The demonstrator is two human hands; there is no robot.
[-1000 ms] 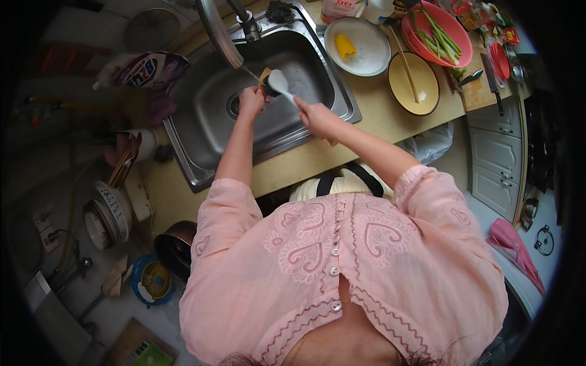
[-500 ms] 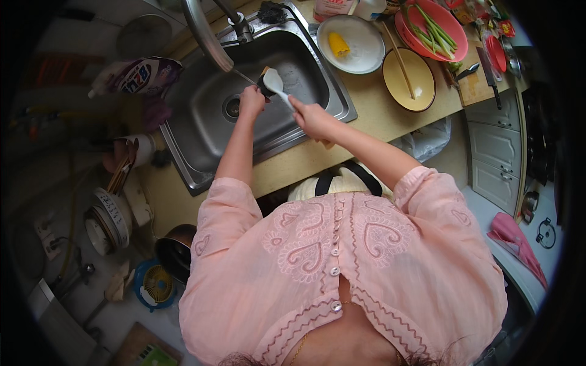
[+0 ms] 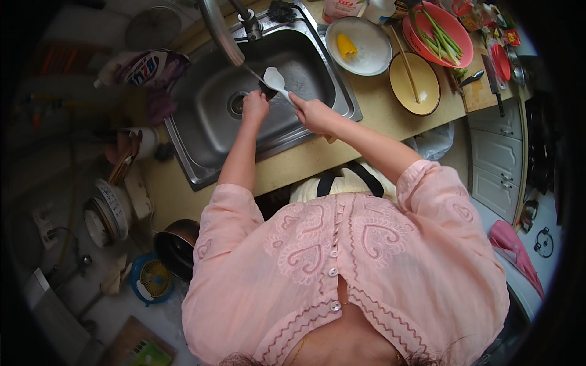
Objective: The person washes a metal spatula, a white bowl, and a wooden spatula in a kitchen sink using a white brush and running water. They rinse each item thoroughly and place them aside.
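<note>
Over the steel sink (image 3: 204,131), my right hand (image 3: 314,116) grips the handle of a white spoon (image 3: 274,78). The spoon's rounded head points away from me, toward the faucet. My left hand (image 3: 255,107) is closed around a small dark pad (image 3: 267,91) close beside and partly behind the spoon's head. Most of the pad is hidden by my fingers and the spoon, so its exact kind is unclear. A thin stream of water (image 3: 253,73) slants from the faucet (image 3: 223,36) toward the spoon and pad.
Right of the sink stand a white bowl (image 3: 377,52) with a yellow corn piece (image 3: 346,46), a yellow bowl (image 3: 400,85) with chopsticks, and a red basin (image 3: 467,58) of green stalks. A knife (image 3: 492,82) lies by the cutting board (image 3: 481,97). Stacked bowls (image 3: 113,207) are at left.
The view has shifted slightly. The spoon's head now covers more of the pad, whose tan edge showed before. Both hands keep their grips over the sink.
</note>
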